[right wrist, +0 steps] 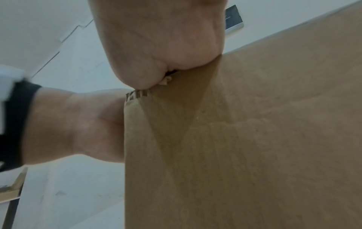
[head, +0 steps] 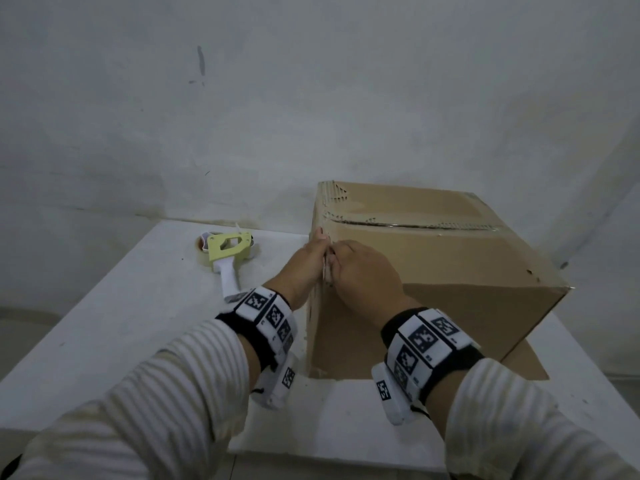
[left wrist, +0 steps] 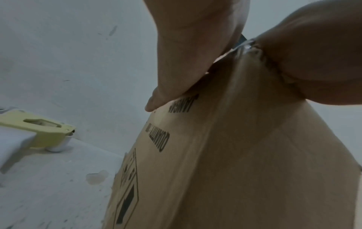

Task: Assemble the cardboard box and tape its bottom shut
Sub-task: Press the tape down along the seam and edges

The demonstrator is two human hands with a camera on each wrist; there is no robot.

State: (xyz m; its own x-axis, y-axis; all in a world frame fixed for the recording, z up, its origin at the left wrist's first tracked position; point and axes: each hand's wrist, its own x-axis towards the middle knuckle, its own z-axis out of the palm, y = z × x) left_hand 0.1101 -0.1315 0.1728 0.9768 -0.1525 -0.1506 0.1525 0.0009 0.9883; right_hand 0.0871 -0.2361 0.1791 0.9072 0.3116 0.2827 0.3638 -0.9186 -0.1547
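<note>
The brown cardboard box (head: 433,258) stands flaps-up on the white table (head: 138,323), with clear tape (head: 415,226) running along its top seam. Both hands meet at the box's near left corner edge. My left hand (head: 308,261) lies against the box's left side with straight fingers pointing up. My right hand (head: 363,271) is curled and pinches the tape end (left wrist: 240,46) at that corner. In the right wrist view its knuckles (right wrist: 156,46) press on the box wall (right wrist: 254,139). The fingertips are hidden.
A yellow and white tape dispenser (head: 228,251) lies on the table left of the box, close to my left wrist. A loose box flap (head: 526,365) lies flat on the table at the near right. A white wall stands right behind the table.
</note>
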